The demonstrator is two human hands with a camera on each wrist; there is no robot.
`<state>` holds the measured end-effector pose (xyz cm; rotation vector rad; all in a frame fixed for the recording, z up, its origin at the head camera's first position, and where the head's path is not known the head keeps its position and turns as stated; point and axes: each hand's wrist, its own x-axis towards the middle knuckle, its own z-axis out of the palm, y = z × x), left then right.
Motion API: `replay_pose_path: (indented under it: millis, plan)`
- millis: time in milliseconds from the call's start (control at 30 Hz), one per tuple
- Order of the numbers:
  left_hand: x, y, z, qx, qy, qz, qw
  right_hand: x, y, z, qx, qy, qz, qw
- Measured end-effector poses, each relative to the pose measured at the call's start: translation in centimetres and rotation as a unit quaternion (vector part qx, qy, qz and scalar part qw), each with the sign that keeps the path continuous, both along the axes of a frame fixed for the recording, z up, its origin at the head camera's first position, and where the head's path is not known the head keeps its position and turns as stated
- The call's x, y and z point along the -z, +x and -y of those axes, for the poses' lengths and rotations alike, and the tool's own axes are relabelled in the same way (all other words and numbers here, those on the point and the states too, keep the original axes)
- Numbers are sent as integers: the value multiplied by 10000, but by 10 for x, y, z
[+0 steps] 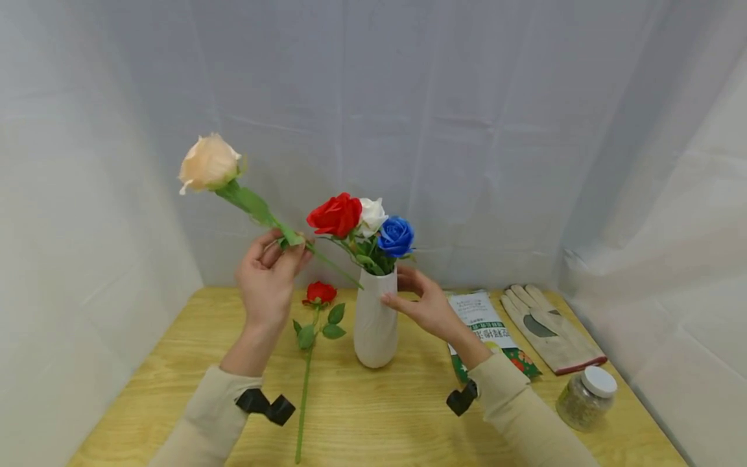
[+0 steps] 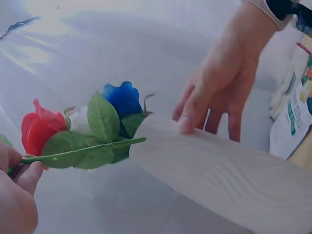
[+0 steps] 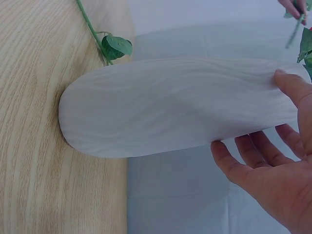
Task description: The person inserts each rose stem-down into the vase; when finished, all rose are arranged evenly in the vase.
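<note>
A peach rose [image 1: 209, 163] is pinched by its green stem in my left hand [image 1: 267, 285], the bloom tilted up and left. The bare stem end [image 2: 131, 142] points right and overlaps the rim of the white vase [image 1: 375, 331]. Upright on the table, the vase holds a red rose [image 1: 335, 216], a white rose [image 1: 371, 218] and a blue rose [image 1: 396, 236]. My right hand [image 1: 430, 306] holds the vase near its neck, thumb on the near side and fingers around the right side. Another red rose [image 1: 319, 294] lies on the table left of the vase.
Right of the vase, a printed packet [image 1: 475, 310] lies partly behind my right forearm. Beyond it are pale work gloves [image 1: 554, 337] and a white-lidded jar [image 1: 586, 399] of grains. A wooden table [image 1: 385, 415] carries everything, with pale curtains [image 1: 467, 130] behind and at both sides.
</note>
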<state>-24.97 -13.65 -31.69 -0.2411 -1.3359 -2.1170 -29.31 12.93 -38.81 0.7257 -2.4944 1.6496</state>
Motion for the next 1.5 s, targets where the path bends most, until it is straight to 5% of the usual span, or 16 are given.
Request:
replay_pose_path:
  millis: [400,667,967,1300,1500]
  plan:
    - [-7,-6,-18,29,576,-255,9980,1,-2,1,-37,-41,-15,10000]
    - [7,-7,-24,186,-316,-707,9968,-1,0,1,-82,-84,38,9999]
    - [17,-11,-32,-25,-1367,-1147,9839,0,0,1,-85,-81,20,9999]
    - [21,-14,-40,-63,-1586,-978,9825,0,2,1,-116,-102,12,9999]
    - [21,-13,-44,-21,-1751,-1189,9773,1,1,1,-83,-85,39,9999]
